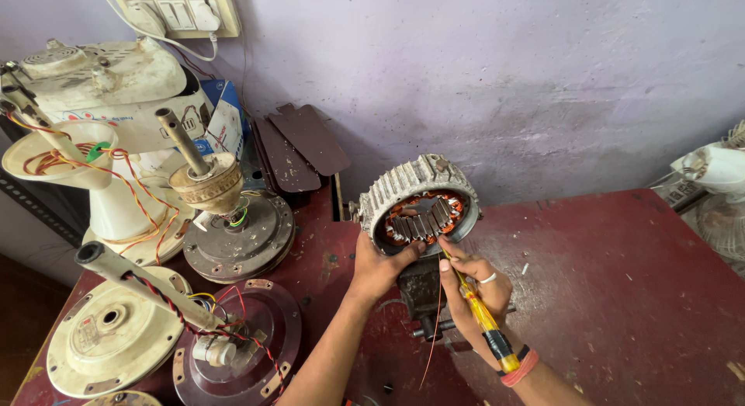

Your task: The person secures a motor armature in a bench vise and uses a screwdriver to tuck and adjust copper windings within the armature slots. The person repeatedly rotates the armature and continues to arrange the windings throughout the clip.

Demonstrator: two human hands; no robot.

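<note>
Head camera looked down on a red table. The left hand gripped the lower rim of a ribbed grey motor ring with copper windings inside, fingers curled around its edge and thumb pressed against the inner face. The ring stood tilted on a small dark vise near the table's middle. The right hand pinched a yellow-handled screwdriver, fingers closed on the shaft, tip touching the ring's lower right edge. Dismantled ceiling fan motors lay well apart at left.
</note>
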